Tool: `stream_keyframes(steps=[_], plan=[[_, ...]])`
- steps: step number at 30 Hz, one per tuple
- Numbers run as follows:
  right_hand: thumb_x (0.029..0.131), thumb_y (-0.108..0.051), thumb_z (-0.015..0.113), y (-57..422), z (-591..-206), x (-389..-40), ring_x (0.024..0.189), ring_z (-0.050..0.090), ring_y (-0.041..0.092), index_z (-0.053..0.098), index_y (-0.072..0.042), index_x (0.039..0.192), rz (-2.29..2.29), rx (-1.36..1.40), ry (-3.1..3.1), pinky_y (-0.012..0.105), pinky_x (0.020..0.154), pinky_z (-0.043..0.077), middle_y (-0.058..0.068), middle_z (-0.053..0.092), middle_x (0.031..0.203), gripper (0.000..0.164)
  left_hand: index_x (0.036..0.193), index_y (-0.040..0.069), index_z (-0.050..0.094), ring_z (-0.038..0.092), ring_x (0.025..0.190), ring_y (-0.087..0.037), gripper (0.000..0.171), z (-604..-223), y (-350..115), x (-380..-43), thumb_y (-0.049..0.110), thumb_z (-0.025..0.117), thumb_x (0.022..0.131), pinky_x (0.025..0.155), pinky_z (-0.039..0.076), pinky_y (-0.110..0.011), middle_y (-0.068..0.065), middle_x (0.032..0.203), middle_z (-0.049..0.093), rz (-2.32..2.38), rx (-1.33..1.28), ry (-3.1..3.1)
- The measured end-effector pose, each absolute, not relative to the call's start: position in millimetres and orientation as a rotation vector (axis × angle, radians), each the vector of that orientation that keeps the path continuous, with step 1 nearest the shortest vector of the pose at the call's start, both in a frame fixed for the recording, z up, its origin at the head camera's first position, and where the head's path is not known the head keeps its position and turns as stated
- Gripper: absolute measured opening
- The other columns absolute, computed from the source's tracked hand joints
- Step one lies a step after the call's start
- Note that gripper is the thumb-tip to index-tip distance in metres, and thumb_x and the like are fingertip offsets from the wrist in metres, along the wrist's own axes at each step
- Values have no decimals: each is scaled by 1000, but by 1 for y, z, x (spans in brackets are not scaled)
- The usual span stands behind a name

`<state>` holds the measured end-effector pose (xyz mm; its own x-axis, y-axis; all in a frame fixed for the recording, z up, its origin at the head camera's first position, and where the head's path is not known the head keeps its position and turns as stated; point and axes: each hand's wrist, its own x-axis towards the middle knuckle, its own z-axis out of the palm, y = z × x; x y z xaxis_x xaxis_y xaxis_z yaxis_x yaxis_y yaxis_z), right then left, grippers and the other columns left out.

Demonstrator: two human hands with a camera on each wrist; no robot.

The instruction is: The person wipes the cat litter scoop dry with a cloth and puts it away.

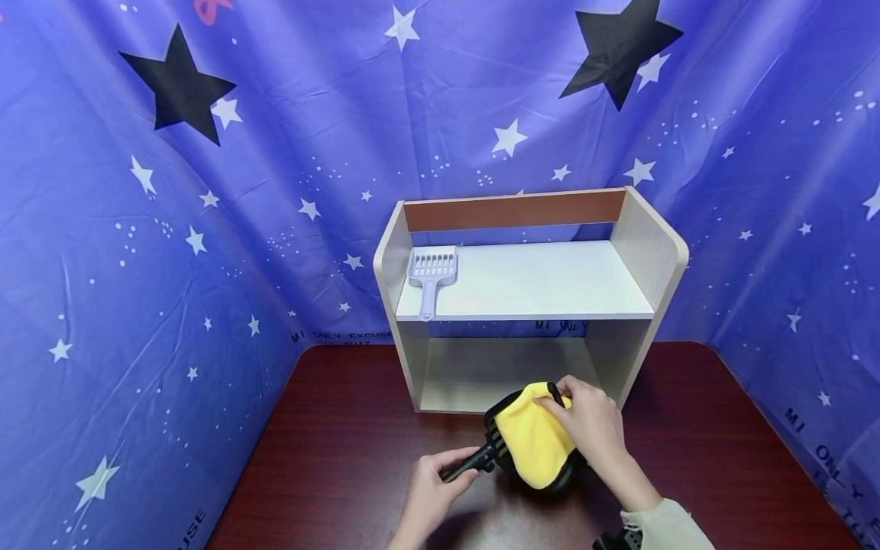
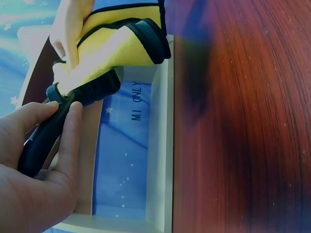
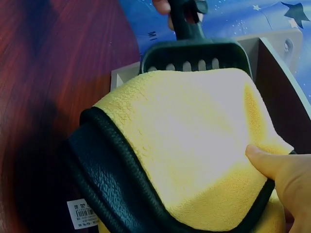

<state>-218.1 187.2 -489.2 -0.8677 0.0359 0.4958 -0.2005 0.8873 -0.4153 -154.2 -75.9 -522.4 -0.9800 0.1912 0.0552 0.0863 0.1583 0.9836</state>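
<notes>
A black slotted litter scoop (image 1: 492,446) is held by its handle in my left hand (image 1: 435,489), above the table. Over the scoop's head lies a yellow cloth (image 1: 532,439) with black edging, and my right hand (image 1: 594,428) pinches it at the far right corner. In the right wrist view the cloth (image 3: 194,145) covers most of the scoop's basket, so only a row of slots near the handle shows. The left wrist view shows the thumb and fingers round the black handle (image 2: 46,136). A white barcode label (image 3: 82,213) sticks out beside the dark edging.
A two-tier wooden shelf (image 1: 638,305) stands at the table's back, just beyond my hands. On its white upper board lies a pale lilac litter scoop (image 1: 431,279) at the left. The dark red-brown table (image 1: 330,458) spreads around; a blue star-patterned curtain (image 1: 309,153) hangs behind.
</notes>
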Motion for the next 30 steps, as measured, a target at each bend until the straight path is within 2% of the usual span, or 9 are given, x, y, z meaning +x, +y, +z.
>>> stream_keyframes(steps=[4,11,16,21,25,28,30], plan=[[74,-37,86,195,-490,-219,53,52,13,67,-8,81,662,95,-2512,34,48,46,9,72,76,35,113,4,74,69,80,0,29,-523,-83,-154,8,76,84,70,55,-13,-16,99,77,1973,266,2322],[76,-38,85,206,-489,-220,51,44,9,67,-8,83,692,71,-2517,28,47,40,6,67,72,35,117,0,72,73,86,-7,32,-528,-93,-157,8,75,86,74,56,-14,-21,100,76,2012,301,2247],[80,-38,83,219,-482,-219,51,45,11,67,-9,83,762,-15,-2527,26,47,37,6,69,72,34,118,0,71,71,86,-1,33,-527,-103,-160,8,74,86,75,56,-14,-21,102,76,1996,325,2267],[80,-34,83,234,-471,-219,51,42,11,67,-9,83,838,-81,-2503,24,46,32,7,70,70,30,118,-1,70,71,86,-1,33,-526,-114,-161,8,74,87,76,56,-14,-23,102,75,1990,350,2260],[81,-28,82,241,-466,-220,56,54,14,71,-6,88,878,-58,-2491,23,47,35,13,75,78,25,120,-4,69,70,86,0,34,-525,-119,-162,6,72,88,76,56,-14,-25,103,74,1974,419,2251],[83,-22,81,241,-462,-220,70,69,24,73,-5,92,907,3,-2495,22,53,41,15,77,85,21,119,-3,69,69,85,3,32,-525,-120,-163,5,72,88,75,56,-14,-24,104,74,1946,456,2253],[84,-19,80,238,-457,-219,81,72,28,74,-5,95,938,48,-2505,21,58,45,14,77,88,19,118,-1,70,67,85,5,30,-525,-120,-164,2,71,88,75,56,-14,-23,104,75,1924,480,2264]])
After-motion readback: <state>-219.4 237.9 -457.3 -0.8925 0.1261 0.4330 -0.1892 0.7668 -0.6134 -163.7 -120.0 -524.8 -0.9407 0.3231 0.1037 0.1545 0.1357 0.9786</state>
